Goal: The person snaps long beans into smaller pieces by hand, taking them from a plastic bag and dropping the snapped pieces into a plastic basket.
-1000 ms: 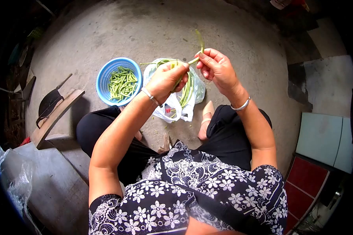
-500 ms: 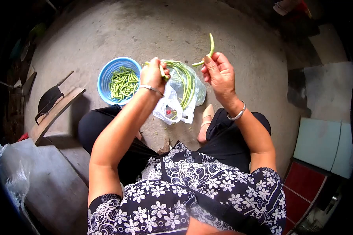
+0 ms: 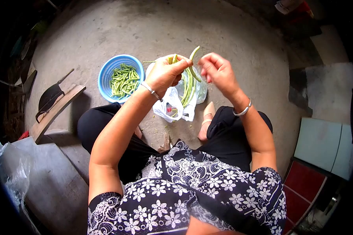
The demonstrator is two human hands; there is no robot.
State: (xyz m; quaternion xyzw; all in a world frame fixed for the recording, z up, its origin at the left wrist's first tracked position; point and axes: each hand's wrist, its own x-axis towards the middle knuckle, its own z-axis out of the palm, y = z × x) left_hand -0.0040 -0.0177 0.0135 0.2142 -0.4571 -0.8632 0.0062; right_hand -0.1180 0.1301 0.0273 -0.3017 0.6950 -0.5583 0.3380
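Observation:
My left hand (image 3: 166,75) is closed around several green bean pieces (image 3: 174,58). Between its thumb and forefinger it also pinches a curved green bean (image 3: 193,62), which stands up from the fingertips. Just right of that bean is my right hand (image 3: 219,72), its fingers curled together and slightly blurred; whatever they may hold is hidden. Below the hands, long green beans (image 3: 190,88) lie in a white plastic bag (image 3: 174,98) on the floor, partly covered by my left hand. A blue basket (image 3: 104,72) with short bean pieces (image 3: 123,81) stands to the left.
My knees and a foot (image 3: 206,123) in a light shoe frame the bag on the concrete floor (image 3: 153,27). At left, a dark blade (image 3: 51,98) is mounted on a curved wooden board (image 3: 62,109). Clear plastic (image 3: 13,168) lies at lower left, and a pale green panel (image 3: 317,139) is at right.
The curved bean has passed from my right hand into my left fingertips. My left hand has moved up and right; the right hand now curls beside the bean.

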